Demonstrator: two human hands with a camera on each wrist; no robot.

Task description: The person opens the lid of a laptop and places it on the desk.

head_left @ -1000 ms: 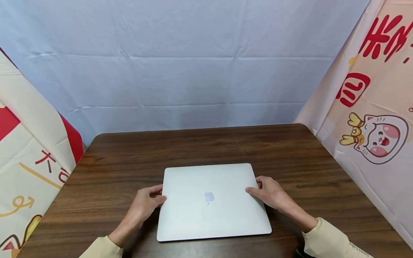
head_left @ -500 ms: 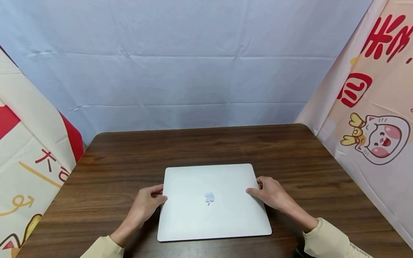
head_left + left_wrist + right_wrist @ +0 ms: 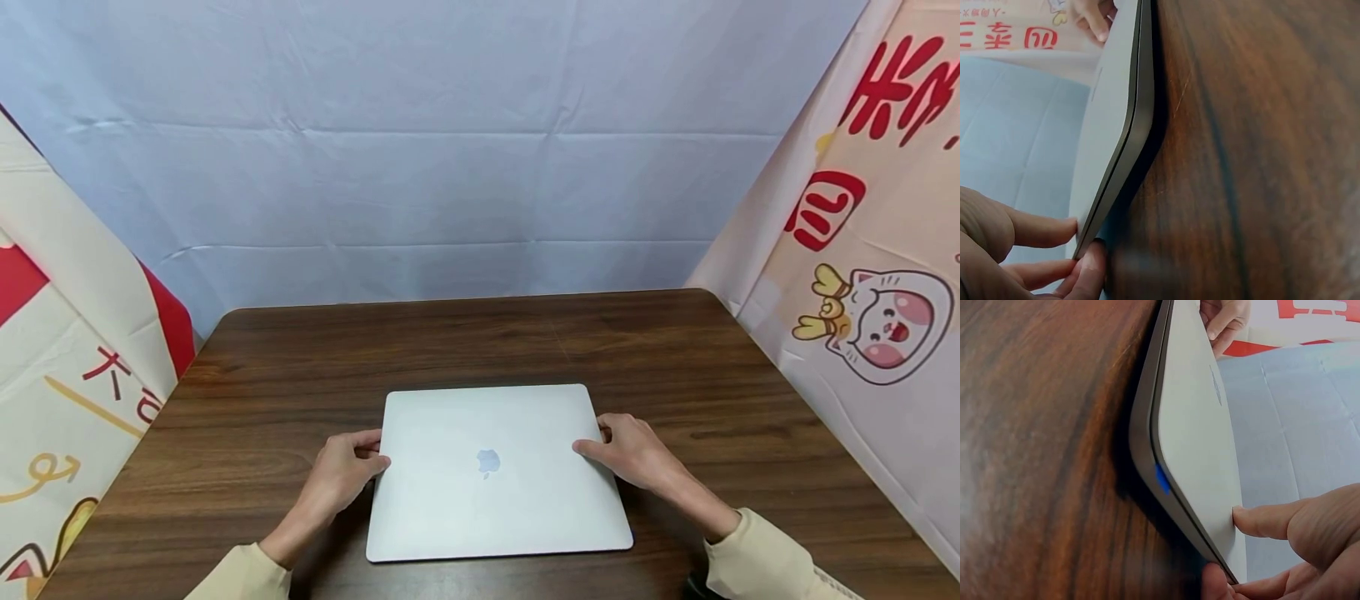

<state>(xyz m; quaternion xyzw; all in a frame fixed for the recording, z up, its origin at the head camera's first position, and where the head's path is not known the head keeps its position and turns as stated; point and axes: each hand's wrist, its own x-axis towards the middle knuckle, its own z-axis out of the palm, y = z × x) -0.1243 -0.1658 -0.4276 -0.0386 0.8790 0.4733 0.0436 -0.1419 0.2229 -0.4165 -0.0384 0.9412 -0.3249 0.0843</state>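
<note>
A closed silver laptop (image 3: pixel 487 508) with an apple logo on its lid lies flat, close over the wooden table (image 3: pixel 300 350). My left hand (image 3: pixel 335 473) grips its left edge, thumb on the lid's rim and fingertips (image 3: pixel 1092 265) curled under the base. At the right edge my right hand (image 3: pixel 633 450) pinches the laptop, its thumb flat on the lid and a fingertip (image 3: pixel 1213 578) below the base. The right wrist view shows a small blue mark (image 3: pixel 1162 479) on the laptop's side, near a rounded corner. The other fingers are partly hidden by the laptop.
A pale blue cloth (image 3: pixel 420 167) hangs behind the table's far edge. Printed cloths with red lettering and cartoon figures hang at the left (image 3: pixel 82 275) and right (image 3: pixel 862 208). A small dark object (image 3: pixel 699 586) shows beside the right sleeve.
Both hands keep the same grip on the laptop. The laptop and hands appear very slightly shifted to the right in the head view, along with a small camera shift.
</note>
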